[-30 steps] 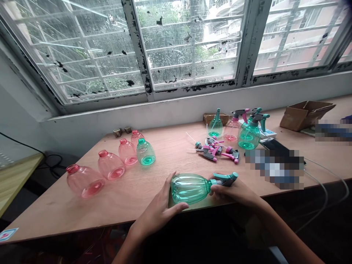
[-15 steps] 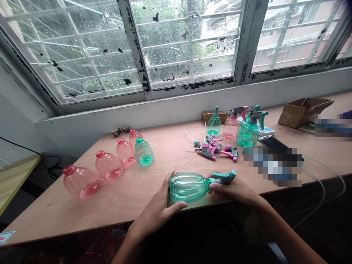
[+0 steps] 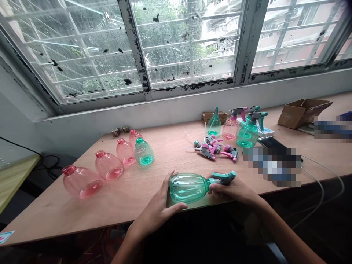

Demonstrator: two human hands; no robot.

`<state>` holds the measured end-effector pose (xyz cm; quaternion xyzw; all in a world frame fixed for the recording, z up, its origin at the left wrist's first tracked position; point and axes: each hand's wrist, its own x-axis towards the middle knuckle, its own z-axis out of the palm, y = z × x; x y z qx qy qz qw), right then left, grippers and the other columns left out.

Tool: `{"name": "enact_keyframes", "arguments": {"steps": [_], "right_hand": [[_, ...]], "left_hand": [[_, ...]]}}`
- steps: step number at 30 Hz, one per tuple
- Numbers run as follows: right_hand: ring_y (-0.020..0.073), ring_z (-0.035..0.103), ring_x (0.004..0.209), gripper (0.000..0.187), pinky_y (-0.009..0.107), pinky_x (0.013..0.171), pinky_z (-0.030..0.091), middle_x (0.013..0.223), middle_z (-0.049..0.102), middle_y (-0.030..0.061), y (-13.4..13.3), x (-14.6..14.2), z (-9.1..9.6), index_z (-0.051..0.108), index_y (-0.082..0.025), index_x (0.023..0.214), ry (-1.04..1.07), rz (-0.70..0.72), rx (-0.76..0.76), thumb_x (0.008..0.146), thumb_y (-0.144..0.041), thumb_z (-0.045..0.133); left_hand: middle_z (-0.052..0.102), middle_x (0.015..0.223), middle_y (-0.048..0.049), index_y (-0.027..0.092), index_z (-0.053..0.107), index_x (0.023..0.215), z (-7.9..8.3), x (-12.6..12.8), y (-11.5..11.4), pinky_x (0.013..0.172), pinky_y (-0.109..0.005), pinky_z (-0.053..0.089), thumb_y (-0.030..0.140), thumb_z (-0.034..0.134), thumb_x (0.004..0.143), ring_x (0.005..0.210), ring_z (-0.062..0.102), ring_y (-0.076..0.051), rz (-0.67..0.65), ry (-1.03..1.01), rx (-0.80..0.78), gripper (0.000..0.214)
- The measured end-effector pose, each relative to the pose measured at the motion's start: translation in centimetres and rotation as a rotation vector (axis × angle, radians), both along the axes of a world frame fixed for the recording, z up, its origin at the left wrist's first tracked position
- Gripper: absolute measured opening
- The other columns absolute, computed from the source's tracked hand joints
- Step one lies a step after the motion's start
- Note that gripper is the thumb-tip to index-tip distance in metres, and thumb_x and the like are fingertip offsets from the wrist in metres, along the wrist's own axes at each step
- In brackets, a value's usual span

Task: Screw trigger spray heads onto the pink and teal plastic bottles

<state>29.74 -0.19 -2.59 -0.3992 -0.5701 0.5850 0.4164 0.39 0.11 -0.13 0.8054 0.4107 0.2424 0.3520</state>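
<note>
A clear green spray bottle [image 3: 188, 187] lies sideways above the table's front edge, its base to the left. My left hand [image 3: 162, 203] is wrapped around the base end, with the thumb along the lower side. At the neck, my right hand [image 3: 229, 190] grips the collar below the grey and teal spray head [image 3: 224, 177]. The head sits on the bottle's neck; how tightly, I cannot tell. Beyond my hands lies a pile of loose pink, grey and teal spray heads [image 3: 213, 147] with thin tubes.
Several pink bottles [image 3: 109, 167] and one green bottle [image 3: 144, 152] without heads stand at left. Bottles with heads, such as a green one [image 3: 247, 134] and a pink one [image 3: 230, 129], stand at back right. Nearby are a phone [image 3: 277, 146], cables and an open cardboard box [image 3: 301, 113].
</note>
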Motion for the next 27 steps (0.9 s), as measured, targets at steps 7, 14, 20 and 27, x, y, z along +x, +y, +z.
{"name": "enact_keyframes", "arguments": {"steps": [7,14,20,27], "right_hand": [[0.0127,0.057,0.06,0.034,0.024,0.055,0.045,0.076,0.073,0.0013,0.0,-0.1,0.2,0.064,-0.017,0.097,-0.019,-0.007,0.004,0.083,-0.044,0.078],[0.0111,0.055,0.05,0.039,0.022,0.045,0.037,0.072,0.073,0.0033,0.3,0.1,-0.6,0.067,-0.015,0.098,-0.019,-0.003,0.017,0.084,-0.049,0.076],[0.0113,0.056,0.049,0.038,0.021,0.045,0.036,0.071,0.072,0.0022,0.1,0.0,-0.4,0.067,-0.016,0.097,-0.046,-0.03,0.015,0.083,-0.05,0.076],[0.0115,0.055,0.052,0.037,0.022,0.048,0.039,0.069,0.07,-0.0007,-0.2,-0.2,0.4,0.062,-0.017,0.097,-0.033,-0.03,-0.007,0.082,-0.047,0.077]], "left_hand": [[0.024,0.166,-0.0086,0.038,-0.002,0.159,-0.6,0.0,0.3,0.123,-0.054,0.024,0.038,0.073,0.092,0.15,0.028,-0.032,-0.002,-0.028,0.018,0.101],[0.03,0.164,-0.0095,0.034,0.013,0.159,-0.5,0.0,0.2,0.122,-0.054,0.026,0.036,0.077,0.089,0.149,0.031,-0.034,0.006,-0.043,0.052,0.095],[0.027,0.164,-0.0083,0.036,0.016,0.157,-1.0,0.0,0.5,0.123,-0.053,0.027,0.029,0.079,0.087,0.147,0.035,-0.034,0.011,-0.064,0.065,0.094],[0.02,0.166,-0.0083,0.037,0.007,0.158,-0.6,0.0,0.1,0.124,-0.052,0.022,0.038,0.082,0.084,0.151,0.025,-0.034,0.014,-0.012,0.055,0.105]]}}
